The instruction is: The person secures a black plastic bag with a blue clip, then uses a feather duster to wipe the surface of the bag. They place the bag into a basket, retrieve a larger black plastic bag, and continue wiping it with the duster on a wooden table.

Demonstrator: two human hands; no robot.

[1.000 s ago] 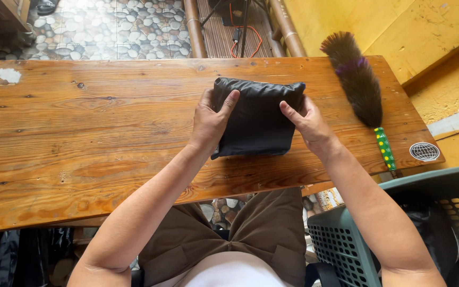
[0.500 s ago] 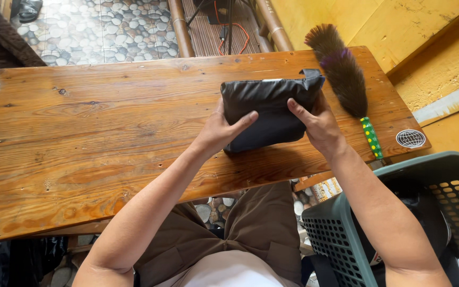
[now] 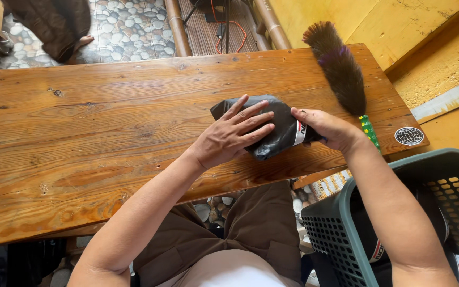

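The cloth (image 3: 272,127) is now folding smaller at the table (image 3: 81,138) edge; left hand (image 3: 229,135) is pressing flat, fingers spread, right hand (image 3: 328,127) is pinching its end. Best keeping edges aligned.

Glossy varnished wooden table (image 3: 107,133), matt black cloth bundle (image 3: 277,127), perforated plastic basket (image 3: 442,170).

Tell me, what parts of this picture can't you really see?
- Black folded cloth, head view: its middle is covered by the left hand lying flat on it, and its right end by the right hand.
- Feather duster: most of its green handle runs behind the right hand.
- Laundry basket: cut off by the frame's bottom and right edges; the right forearm hides part of its inside.
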